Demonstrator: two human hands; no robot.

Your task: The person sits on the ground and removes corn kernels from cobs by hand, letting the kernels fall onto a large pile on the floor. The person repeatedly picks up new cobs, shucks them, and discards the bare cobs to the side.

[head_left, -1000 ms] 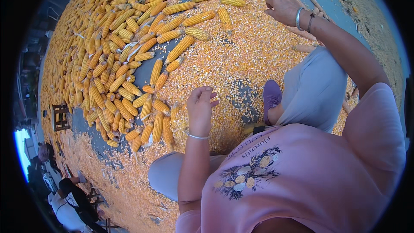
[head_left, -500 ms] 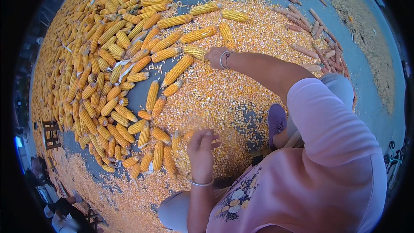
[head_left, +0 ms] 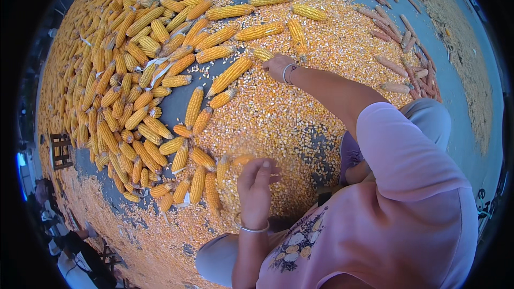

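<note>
My right hand [head_left: 279, 67] reaches out over loose corn kernels [head_left: 262, 112], with its fingers closed round the near end of a yellow corn cob [head_left: 262, 54]. The far end of that cob sticks out past my fingers. Closer to my body, my left hand [head_left: 254, 184] is raised with its fingers apart and nothing in it. Just beyond its fingertips is a small orange cob [head_left: 243, 159]. Whole cobs lie round my right hand, among them one pointing away [head_left: 296, 39] and a long one [head_left: 230, 75] to its left.
A big heap of whole cobs [head_left: 123, 75] fills the left side. Bare reddish cobs [head_left: 420, 72] are piled at the right on the blue-grey ground [head_left: 460, 128]. A dark wooden stool [head_left: 60, 151] stands at the far left. Another person [head_left: 80, 257] is at the lower left.
The view has shifted a little. My right hand now covers more of the corn cob, which shows shorter beyond the fingers. My left hand has stayed nearly where it was.
</note>
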